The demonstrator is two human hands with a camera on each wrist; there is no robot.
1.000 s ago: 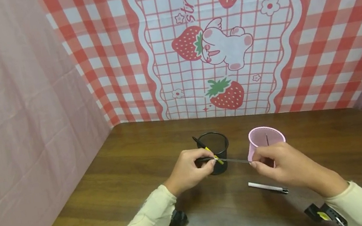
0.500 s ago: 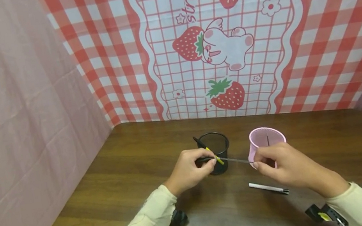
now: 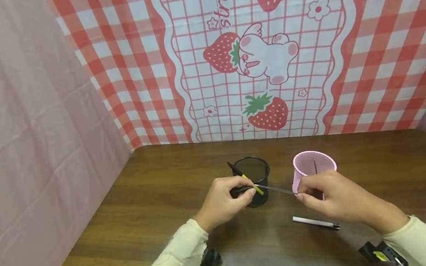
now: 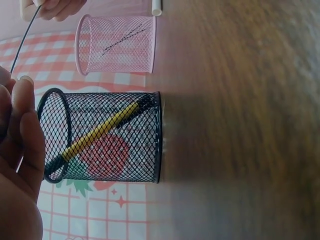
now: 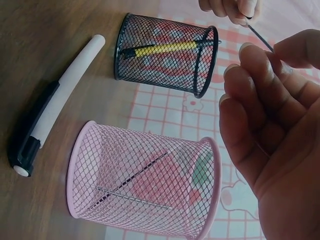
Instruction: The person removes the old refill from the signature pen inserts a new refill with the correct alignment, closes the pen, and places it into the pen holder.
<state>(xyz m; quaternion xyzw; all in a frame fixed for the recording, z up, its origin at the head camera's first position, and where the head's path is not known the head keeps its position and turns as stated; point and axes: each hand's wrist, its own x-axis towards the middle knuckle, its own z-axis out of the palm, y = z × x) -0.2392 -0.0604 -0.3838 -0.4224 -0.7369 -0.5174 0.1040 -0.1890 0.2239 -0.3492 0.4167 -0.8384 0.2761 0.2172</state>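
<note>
My left hand (image 3: pixel 223 200) pinches a short black pen part (image 3: pixel 240 189) between thumb and fingers. From it a thin dark pen refill (image 3: pixel 275 189) slants right and slightly down to my right hand (image 3: pixel 333 190), whose thumb and fingertips pinch its other end. Both hands are above the table. Behind the left hand stands a black mesh cup (image 4: pixel 159 135) with a yellow-and-black pen (image 4: pixel 102 132) leaning inside. A pink mesh cup (image 3: pixel 298 174), partly covered by my right hand in the head view, holds two thin rods (image 5: pixel 132 179).
A white pen barrel (image 3: pixel 312 221) with a black clip lies on the brown wooden table (image 3: pixel 155 188), below the right hand. A strawberry-print checked cloth (image 3: pixel 140 70) hangs at the back. Pink cloth (image 3: pixel 21 135) closes off the left side.
</note>
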